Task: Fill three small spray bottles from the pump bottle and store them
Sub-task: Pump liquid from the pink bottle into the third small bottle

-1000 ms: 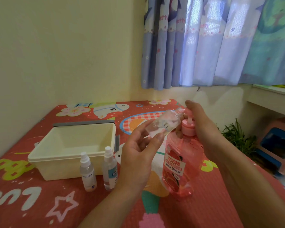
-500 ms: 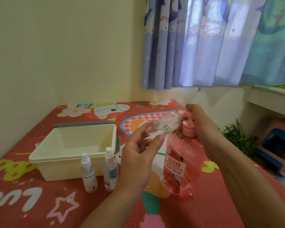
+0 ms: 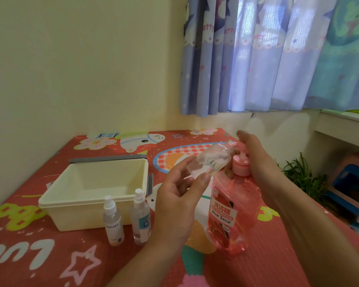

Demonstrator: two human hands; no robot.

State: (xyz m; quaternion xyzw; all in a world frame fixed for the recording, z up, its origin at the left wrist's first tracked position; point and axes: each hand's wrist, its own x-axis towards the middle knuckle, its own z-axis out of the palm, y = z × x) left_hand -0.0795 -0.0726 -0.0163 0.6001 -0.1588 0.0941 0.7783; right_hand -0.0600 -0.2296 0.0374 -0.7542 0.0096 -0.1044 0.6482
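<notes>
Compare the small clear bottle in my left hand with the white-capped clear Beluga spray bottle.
The held bottle is tilted; the Beluga bottle stands upright. The held bottle has no sprayer on; the Beluga bottle wears its white one. The left hand grips the held bottle; the Beluga bottle stands free. Both are small and clear.

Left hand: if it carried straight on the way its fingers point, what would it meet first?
Likely the nozzle of the pump bottle, under the right hand: the small bottle in the left hand leads, neck tilted that way. Depth is unclear.
</notes>
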